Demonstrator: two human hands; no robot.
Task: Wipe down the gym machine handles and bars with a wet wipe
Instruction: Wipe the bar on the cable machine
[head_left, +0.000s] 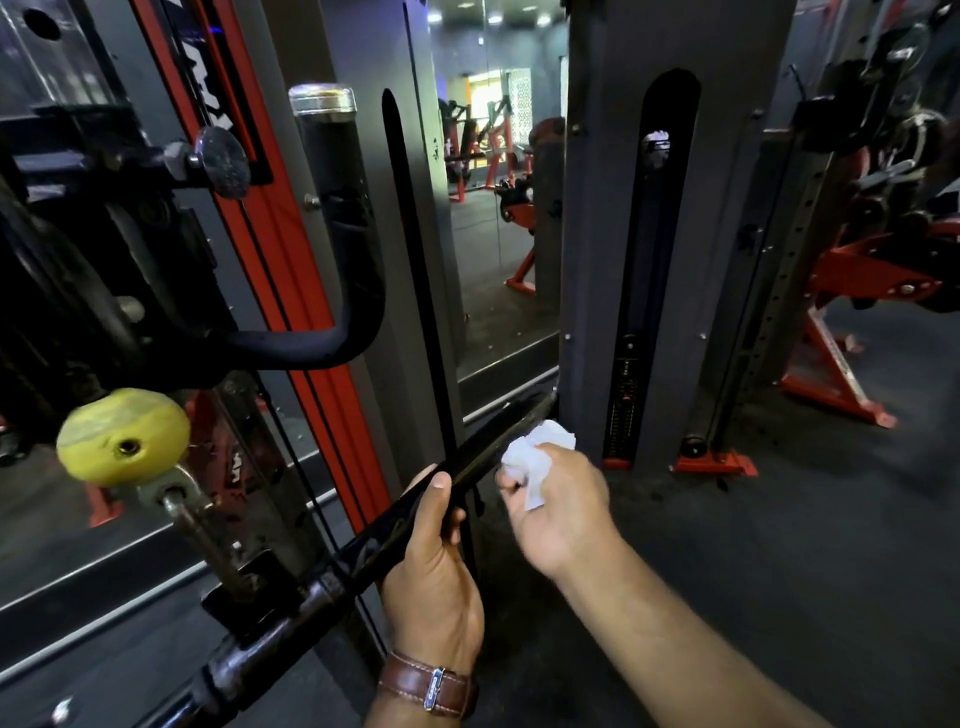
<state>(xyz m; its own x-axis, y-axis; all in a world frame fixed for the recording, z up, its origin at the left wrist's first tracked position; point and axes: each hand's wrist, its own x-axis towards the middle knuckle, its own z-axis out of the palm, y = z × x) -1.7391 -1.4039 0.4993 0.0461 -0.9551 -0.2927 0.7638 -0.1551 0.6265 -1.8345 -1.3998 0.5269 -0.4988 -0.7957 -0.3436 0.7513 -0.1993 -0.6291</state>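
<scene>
Brown leather watch strap (426, 683), silver buckle, bare forearms.

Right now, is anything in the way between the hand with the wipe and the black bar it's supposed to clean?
Nothing visible. The right hand holds the crumpled wet wipe right beside the black bar, just past where the left hand grips it. Whether the wipe touches the bar is unclear.

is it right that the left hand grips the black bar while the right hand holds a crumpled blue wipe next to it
Not quite: the wipe is white, not blue, as the head view shows. The rest holds: the left hand grips the black bar while the right hand holds the crumpled wipe next to it.
</scene>
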